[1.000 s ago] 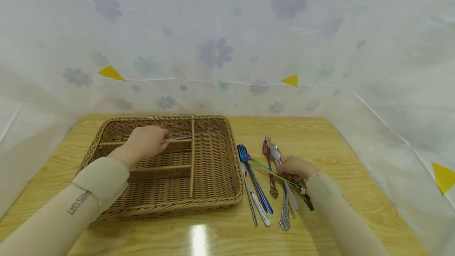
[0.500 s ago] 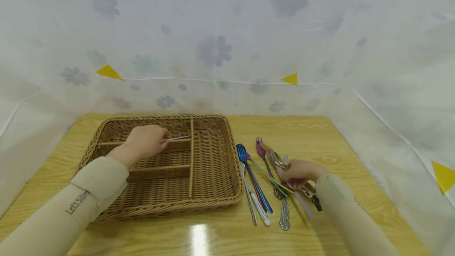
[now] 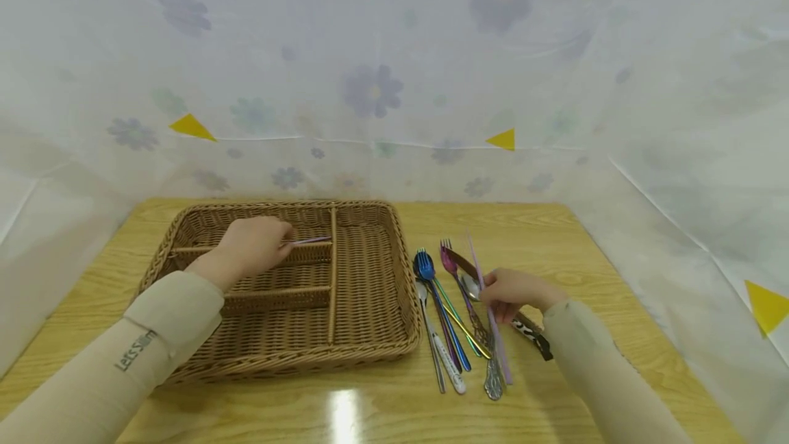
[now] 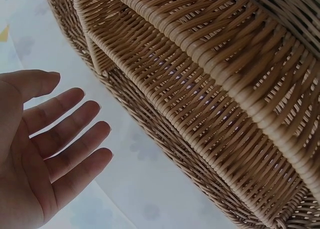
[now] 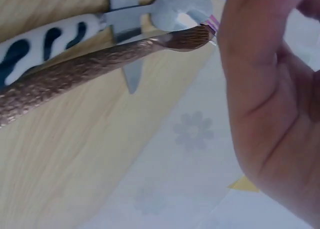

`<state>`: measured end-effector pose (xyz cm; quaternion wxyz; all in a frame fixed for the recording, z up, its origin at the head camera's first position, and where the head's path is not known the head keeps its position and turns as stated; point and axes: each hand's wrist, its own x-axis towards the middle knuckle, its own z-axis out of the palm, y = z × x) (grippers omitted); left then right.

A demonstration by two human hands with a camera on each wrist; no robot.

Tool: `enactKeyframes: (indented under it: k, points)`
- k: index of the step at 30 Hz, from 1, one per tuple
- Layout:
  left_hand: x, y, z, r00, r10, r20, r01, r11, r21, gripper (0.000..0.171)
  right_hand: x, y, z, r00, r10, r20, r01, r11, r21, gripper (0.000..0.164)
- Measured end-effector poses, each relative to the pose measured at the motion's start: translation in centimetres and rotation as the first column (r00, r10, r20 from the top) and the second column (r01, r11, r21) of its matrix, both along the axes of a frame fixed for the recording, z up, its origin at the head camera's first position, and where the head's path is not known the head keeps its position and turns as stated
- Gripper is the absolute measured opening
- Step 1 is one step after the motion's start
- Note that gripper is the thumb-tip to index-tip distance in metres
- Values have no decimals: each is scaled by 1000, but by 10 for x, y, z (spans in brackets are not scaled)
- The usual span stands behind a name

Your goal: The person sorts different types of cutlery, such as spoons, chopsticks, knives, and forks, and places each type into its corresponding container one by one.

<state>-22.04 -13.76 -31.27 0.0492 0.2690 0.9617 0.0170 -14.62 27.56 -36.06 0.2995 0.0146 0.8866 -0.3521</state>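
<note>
My left hand rests over the back left compartment of the wicker tray. In the left wrist view its fingers are spread, loosely bent, and hold nothing. A lilac chopstick lies by its fingertips along the divider. My right hand pinches another lilac chopstick, which slants across the cutlery heap. Beneath that hand are a spoon with a white handle with dark patches, a bronze knife and a silver blade. In the right wrist view, its fingertips are out of sight.
Left of the right hand lie a blue fork, a purple fork, a white-handled piece and a gold handle. An ornate silver handle points forward. A flowered curtain stands behind the table.
The gold and teal handles have dropped from under the right hand and now lie further left. The lilac chopstick has swung steeper in the right fingers. The left hand has stayed put.
</note>
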Motion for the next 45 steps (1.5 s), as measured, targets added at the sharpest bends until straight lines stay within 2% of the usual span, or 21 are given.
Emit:
enactKeyframes:
  k: [5, 11, 17, 20, 24, 33, 45]
  points:
    - [0, 0, -1, 1000, 3, 9, -3, 1000, -16, 26, -5, -3, 3, 997, -60, -47, 58, 998, -31, 16]
    - [0, -2, -3, 1000, 5, -2, -5, 1000, -13, 26, -12, -4, -1, 991, -127, -36, 124, 990, -73, 22]
    - [1, -1, -4, 1000, -4, 8, 4, 1000, 2, 25, -18, -3, -2, 981, -193, -32, 187, 971, -147, 29]
    - [2, 0, -5, 1000, -10, -11, 10, 1000, 12, 24, -20, -3, 0, 976, -219, -16, 213, 960, -182, 32]
    - [3, 0, -7, 999, -15, -40, 16, 1000, 27, 22, -20, -3, 2, 971, -238, -2, 232, 947, -222, 36]
    - [2, 2, -8, 999, -13, -36, 14, 1000, 19, 22, -25, -8, 7, 967, -254, 32, 251, 913, -320, 43]
    - [2, 2, -11, 1000, -10, -22, 10, 1000, 21, 21, -30, -13, 9, 957, -283, 58, 284, 890, -356, 41]
